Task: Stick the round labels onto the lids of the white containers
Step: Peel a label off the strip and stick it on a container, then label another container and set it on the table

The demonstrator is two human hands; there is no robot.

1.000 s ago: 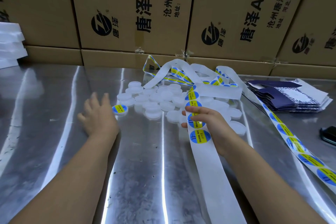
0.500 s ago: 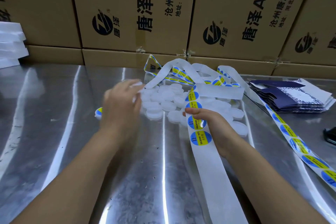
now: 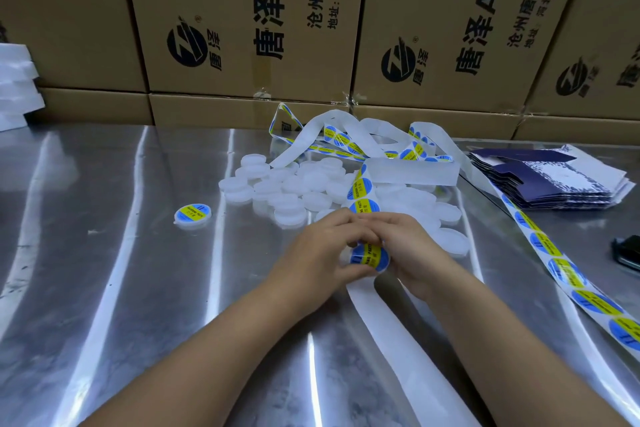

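Observation:
My left hand (image 3: 320,253) and my right hand (image 3: 414,244) meet at the table's middle around one blue-and-yellow round label (image 3: 369,255). My left hand's fingers curl round a small white container (image 3: 343,258) that is mostly hidden under the label. My right hand's fingers pinch the label at its right edge. The white backing strip (image 3: 391,329) runs from under the hands toward me. A pile of unlabelled white containers (image 3: 294,187) lies just beyond the hands. One labelled container (image 3: 193,215) sits alone to the left.
A tangle of label strip (image 3: 349,142) lies behind the pile, and another length (image 3: 568,274) runs down the right side. Folded dark-blue cartons (image 3: 550,180) are stacked at right, with a dark device (image 3: 628,253) at the edge. Cardboard boxes (image 3: 242,28) wall the back.
My left hand left the labelled container at the left, reached into the pile, then came back to meet my right hand at the strip, now holding a container under a label.

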